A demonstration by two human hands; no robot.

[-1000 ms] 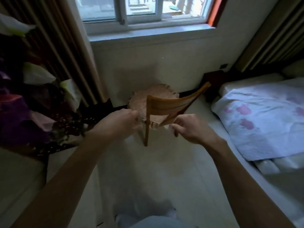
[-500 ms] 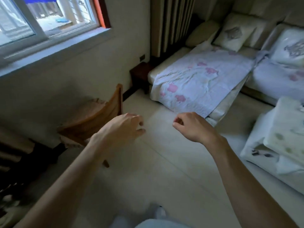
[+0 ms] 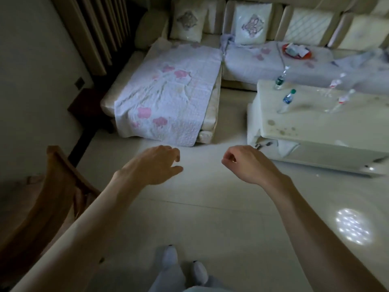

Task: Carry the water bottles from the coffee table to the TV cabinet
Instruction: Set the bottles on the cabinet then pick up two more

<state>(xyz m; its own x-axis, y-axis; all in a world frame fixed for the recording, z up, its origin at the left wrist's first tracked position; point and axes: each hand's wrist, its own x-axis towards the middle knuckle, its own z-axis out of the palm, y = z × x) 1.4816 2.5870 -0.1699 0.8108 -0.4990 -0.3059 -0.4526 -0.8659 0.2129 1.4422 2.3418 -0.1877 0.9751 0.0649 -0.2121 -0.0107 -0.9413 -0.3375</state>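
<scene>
Several clear water bottles stand on the pale coffee table (image 3: 305, 127) at the right. One has a green cap and blue label (image 3: 286, 100), one a dark green label (image 3: 280, 81), and two carry red labels (image 3: 333, 84) (image 3: 342, 100). My left hand (image 3: 152, 165) hovers over the floor with its fingers loosely apart and nothing in it. My right hand (image 3: 245, 163) is loosely curled, also holding nothing. Both hands are well short of the table. The TV cabinet is out of view.
A wooden chair (image 3: 50, 186) stands at the lower left beside my left arm. A sofa (image 3: 168, 89) with floral covers runs along the back, with a red plate (image 3: 296, 51) on it. Pale tiled floor (image 3: 210, 207) lies between me and the table.
My hands let go of the wooden chair. The view has swung right from the window to the sofa and coffee table, and the chair now sits at my left.
</scene>
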